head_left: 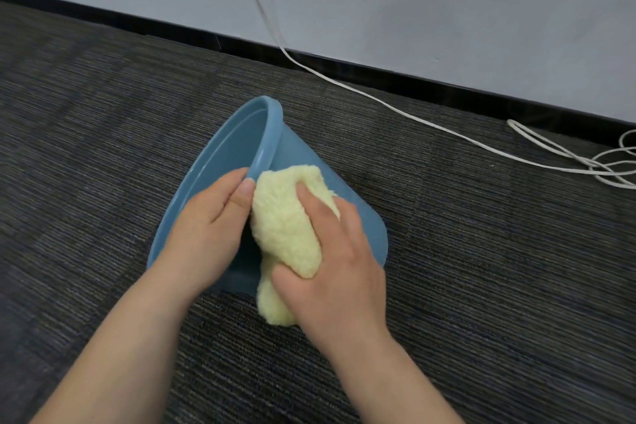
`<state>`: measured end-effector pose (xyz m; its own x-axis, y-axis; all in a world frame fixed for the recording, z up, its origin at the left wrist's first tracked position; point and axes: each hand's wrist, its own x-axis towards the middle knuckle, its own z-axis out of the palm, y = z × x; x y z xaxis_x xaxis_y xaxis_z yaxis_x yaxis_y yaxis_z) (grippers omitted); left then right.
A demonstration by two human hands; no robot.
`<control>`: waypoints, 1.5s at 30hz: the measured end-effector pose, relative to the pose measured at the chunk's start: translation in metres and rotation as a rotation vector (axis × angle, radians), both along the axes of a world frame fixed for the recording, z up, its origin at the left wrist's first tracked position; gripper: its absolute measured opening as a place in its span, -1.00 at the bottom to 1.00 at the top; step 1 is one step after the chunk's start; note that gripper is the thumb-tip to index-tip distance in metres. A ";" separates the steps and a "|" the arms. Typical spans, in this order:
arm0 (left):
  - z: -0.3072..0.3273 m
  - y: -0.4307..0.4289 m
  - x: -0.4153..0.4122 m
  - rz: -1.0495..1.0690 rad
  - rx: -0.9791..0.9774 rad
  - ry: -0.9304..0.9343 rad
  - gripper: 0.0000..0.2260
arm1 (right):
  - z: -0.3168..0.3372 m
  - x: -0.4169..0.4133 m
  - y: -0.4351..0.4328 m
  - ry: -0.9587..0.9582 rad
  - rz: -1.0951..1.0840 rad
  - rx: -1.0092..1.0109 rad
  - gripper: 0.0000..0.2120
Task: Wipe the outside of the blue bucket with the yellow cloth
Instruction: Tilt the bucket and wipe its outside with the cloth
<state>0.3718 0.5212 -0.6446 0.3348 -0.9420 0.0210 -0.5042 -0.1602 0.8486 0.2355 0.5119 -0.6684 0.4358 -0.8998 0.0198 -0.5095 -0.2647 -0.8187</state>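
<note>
Head view
Bucket: the blue bucket (296, 162) lies tipped on its side on the carpet (103, 120), mouth turned to the left and base to the right; its outer wall faces up toward the camera.
Cloth: the yellow cloth (285, 224), fluffy and bunched, lies on the outer wall just below the rim; its lower end hangs off the near edge of the bucket over the carpet.
Left hand: the left hand (206, 224) grips the rim, fingers curled over it into the mouth, thumb on the outside touching the cloth's edge.
Right hand: the right hand (334, 251) lies on the cloth and presses it to the wall; thumb and one finger are spread across the top of the cloth, the other fingers are hidden behind it, so how they are closed cannot be told.
In the way: both hands and the cloth cover the near part of the wall; the far part up to the rim shows bare.
Cord: a white cord (395, 107) comes down along the wall (447, 10) and runs over the carpet to loose loops at the right edge, well apart from the bucket.
Skirting: a black skirting (172, 31) runs along the foot of the wall, beyond the bucket.
</note>
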 end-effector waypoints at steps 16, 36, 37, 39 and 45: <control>0.002 0.006 0.001 0.033 -0.045 0.028 -0.76 | -0.046 -0.027 -0.031 -0.063 -0.240 0.215 -0.36; 0.003 0.003 0.003 0.089 -0.004 -0.013 -0.71 | -0.082 -0.039 -0.034 0.022 -0.522 0.277 -0.35; 0.004 0.004 0.002 0.077 -0.009 -0.009 -0.70 | -0.088 -0.047 -0.037 0.027 -0.547 0.329 -0.37; 0.004 0.003 -0.003 0.030 -0.022 -0.005 -0.69 | -0.096 -0.060 -0.042 0.010 -0.583 0.410 -0.42; 0.004 -0.001 -0.001 0.059 -0.024 0.007 -0.71 | -0.082 -0.041 -0.026 -0.030 -0.535 0.258 -0.35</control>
<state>0.3712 0.5200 -0.6406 0.3898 -0.9200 0.0407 -0.4885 -0.1691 0.8560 0.1942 0.4856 -0.7507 -0.0773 -0.9716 -0.2237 -0.4929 0.2323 -0.8385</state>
